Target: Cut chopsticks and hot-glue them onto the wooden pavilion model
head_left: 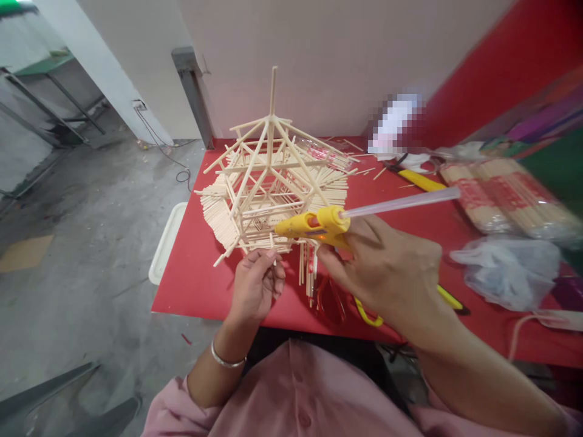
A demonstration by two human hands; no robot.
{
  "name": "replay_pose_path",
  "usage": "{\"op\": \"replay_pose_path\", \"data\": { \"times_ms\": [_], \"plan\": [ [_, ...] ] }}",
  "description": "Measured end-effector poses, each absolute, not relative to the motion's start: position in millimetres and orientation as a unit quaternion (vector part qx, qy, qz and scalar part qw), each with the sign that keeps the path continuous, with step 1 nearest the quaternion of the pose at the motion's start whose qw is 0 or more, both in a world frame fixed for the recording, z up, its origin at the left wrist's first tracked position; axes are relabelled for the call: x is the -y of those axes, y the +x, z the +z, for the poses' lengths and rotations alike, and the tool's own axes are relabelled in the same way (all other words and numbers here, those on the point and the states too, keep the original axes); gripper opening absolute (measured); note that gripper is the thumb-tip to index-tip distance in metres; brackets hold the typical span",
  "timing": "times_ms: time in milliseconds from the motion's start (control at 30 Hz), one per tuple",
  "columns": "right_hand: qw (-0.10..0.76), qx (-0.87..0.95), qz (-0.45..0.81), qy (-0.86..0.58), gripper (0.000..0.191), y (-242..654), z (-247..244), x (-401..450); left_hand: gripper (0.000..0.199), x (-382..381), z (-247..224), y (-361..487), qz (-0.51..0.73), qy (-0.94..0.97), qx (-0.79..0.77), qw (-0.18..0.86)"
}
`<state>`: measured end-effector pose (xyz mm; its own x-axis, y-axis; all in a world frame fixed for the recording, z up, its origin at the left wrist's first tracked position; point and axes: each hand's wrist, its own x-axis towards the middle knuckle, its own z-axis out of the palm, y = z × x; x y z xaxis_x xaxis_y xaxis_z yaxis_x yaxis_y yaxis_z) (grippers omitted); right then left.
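Note:
My right hand (387, 267) grips a yellow hot glue gun (314, 224), a clear glue stick (401, 201) poking out of its back. The gun's nozzle points left, close to a short wooden stick (272, 240) pinched upright in my left hand (259, 279). Just behind both hands stands a pavilion-like model (269, 164) built of thin wooden sticks, with a peaked open roof frame and one stick rising from its top. Fan-shaped rows of sticks (216, 212) spread around its base. Whether glue is coming out, I cannot tell.
The model stands on a red table (191, 285). Wrapped bundles of sticks (505, 194), a plastic bag (510, 273) and a yellow-handled tool (419, 180) lie to the right. Red-handled scissors (331, 300) lie near the front edge. A white tray (167, 243) shows beyond the left edge.

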<state>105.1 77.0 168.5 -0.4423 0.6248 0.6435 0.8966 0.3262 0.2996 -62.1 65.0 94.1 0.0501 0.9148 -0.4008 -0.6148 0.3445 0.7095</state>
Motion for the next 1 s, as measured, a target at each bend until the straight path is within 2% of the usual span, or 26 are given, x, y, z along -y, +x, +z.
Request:
{"op": "replay_pose_path", "data": {
  "times_ms": [333, 700, 900, 1000],
  "plan": [
    [0.234, 0.787, -0.304, -0.483, 0.019, 104.5, 166.9, -78.3, 0.032, -64.8, 93.7, -62.8, 0.554, 0.181, -0.427, 0.692],
    [0.211, 0.785, -0.295, -0.503, 0.024, 107.3, 156.8, -74.9, 0.028, -65.1, 91.9, -64.3, 0.556, 0.169, -0.420, 0.697],
    [0.226, 0.806, -0.309, -0.451, 0.011, 107.6, 162.1, -73.6, 0.034, -64.3, 86.8, -63.6, 0.566, 0.161, -0.399, 0.704],
    [0.234, 0.810, -0.321, -0.432, 0.011, 108.8, 161.5, -74.1, 0.035, -63.8, 85.6, -63.4, 0.565, 0.160, -0.391, 0.709]
  ]
}}
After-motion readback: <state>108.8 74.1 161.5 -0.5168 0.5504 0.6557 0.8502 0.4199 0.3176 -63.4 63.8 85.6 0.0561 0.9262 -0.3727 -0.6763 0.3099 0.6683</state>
